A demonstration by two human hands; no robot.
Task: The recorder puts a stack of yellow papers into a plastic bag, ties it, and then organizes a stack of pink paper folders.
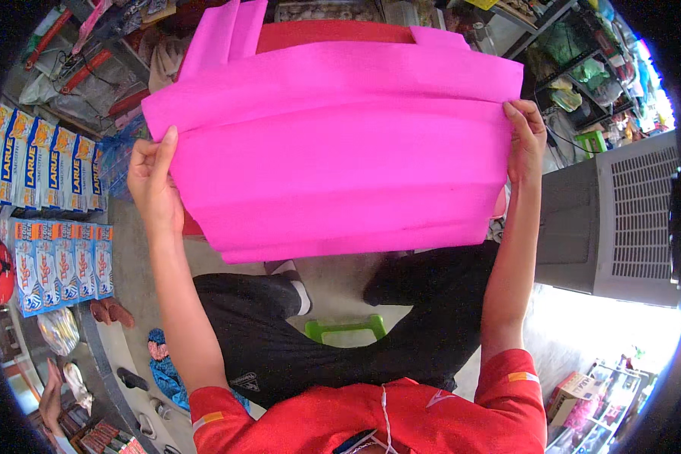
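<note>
A wide sheet of bright pink material (340, 153), paper or thin fabric, is stretched out in front of me, with several crosswise folds. My left hand (156, 179) pinches its left edge between thumb and fingers. At the right edge, my right hand (525, 136) grips it the same way. Behind the sheet shows a red surface (335, 37), mostly covered. More pink strips (218, 42) lie on that surface at the far left, and another pink piece (440, 38) lies at the far right.
Stacked beer cartons (62, 267) stand on the left. A grey slatted appliance (641, 215) is close on the right. Crowded shelves (584, 68) fill the far right. Below me is a green plastic stool (346, 328). Slippers (130, 379) lie on the floor at left.
</note>
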